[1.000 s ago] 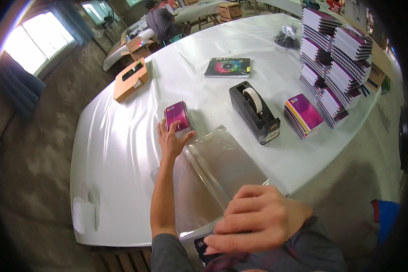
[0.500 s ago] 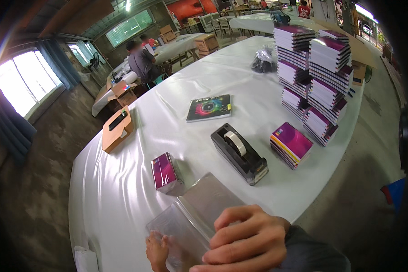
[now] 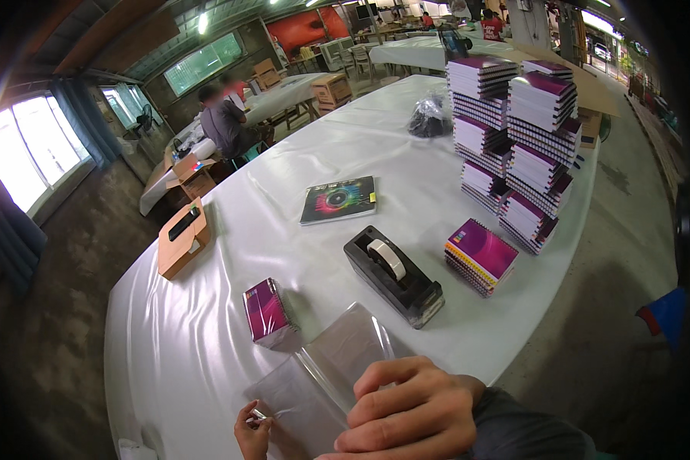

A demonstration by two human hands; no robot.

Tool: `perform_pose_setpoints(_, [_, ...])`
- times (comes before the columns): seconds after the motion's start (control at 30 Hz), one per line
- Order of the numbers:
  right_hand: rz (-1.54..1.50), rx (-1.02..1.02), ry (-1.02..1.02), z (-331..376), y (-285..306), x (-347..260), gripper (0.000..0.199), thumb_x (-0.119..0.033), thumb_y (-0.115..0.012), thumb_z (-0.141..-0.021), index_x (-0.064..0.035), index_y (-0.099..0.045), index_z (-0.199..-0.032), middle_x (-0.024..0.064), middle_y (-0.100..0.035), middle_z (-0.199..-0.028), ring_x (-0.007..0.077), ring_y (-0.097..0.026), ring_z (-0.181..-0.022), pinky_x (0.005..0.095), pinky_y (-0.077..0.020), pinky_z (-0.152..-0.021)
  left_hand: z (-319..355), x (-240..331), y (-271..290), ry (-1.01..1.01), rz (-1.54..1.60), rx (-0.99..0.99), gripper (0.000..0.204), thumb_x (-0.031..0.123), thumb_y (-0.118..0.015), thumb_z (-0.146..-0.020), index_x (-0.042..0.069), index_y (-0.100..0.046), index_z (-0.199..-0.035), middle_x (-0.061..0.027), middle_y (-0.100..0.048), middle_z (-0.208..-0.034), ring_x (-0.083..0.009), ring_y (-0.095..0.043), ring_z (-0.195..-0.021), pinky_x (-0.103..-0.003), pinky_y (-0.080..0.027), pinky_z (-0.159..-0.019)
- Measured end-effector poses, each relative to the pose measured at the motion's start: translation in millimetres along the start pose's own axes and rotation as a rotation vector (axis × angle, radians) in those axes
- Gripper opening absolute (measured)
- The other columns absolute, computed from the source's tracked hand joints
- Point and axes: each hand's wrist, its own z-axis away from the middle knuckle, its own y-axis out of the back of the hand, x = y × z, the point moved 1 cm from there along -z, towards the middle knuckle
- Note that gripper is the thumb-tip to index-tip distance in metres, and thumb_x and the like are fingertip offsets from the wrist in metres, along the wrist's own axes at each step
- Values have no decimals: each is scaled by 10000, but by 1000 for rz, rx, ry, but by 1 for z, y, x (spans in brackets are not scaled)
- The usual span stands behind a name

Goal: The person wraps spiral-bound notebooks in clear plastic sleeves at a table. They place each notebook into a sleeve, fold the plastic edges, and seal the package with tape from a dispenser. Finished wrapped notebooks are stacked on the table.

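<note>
L hand (image 3: 253,431) pinches a crinkled bit of thin, clear plastic film (image 3: 349,337), lying in flat, glossy layers on white-covered table (image 3: 184,345); R hand (image 3: 414,410) curls over it, can't tell if gripping; shiny purple rectangular notebook block (image 3: 265,310) beyond, nr long black tape dispenser (image 3: 414,291)

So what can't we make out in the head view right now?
All head view:
Right hand: palm and anything in it, hidden by its own back and knuckles.
Left hand: its forearm, cut off by the lower edge.
Clear plastic: near end, covered by the right hand and cut by the lower edge.
White object at lower left: cut off by the lower edge.
Dark bundle: contents, obscured by shiny wrap.
</note>
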Motion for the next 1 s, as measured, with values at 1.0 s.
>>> perform_pose_setpoints(1.0, [882,-78,-1203,154,258,42,540,-402,-677,-797,-57,-562,-1196,174,-575,-1174,272,-548,-1083,368,-436,-893,118,247,-157,-339,671,-849,743,71,-683,-809,66,-258,-1419,-173,-327,-1415,-266,-311,-1327,-419,-275,-1079])
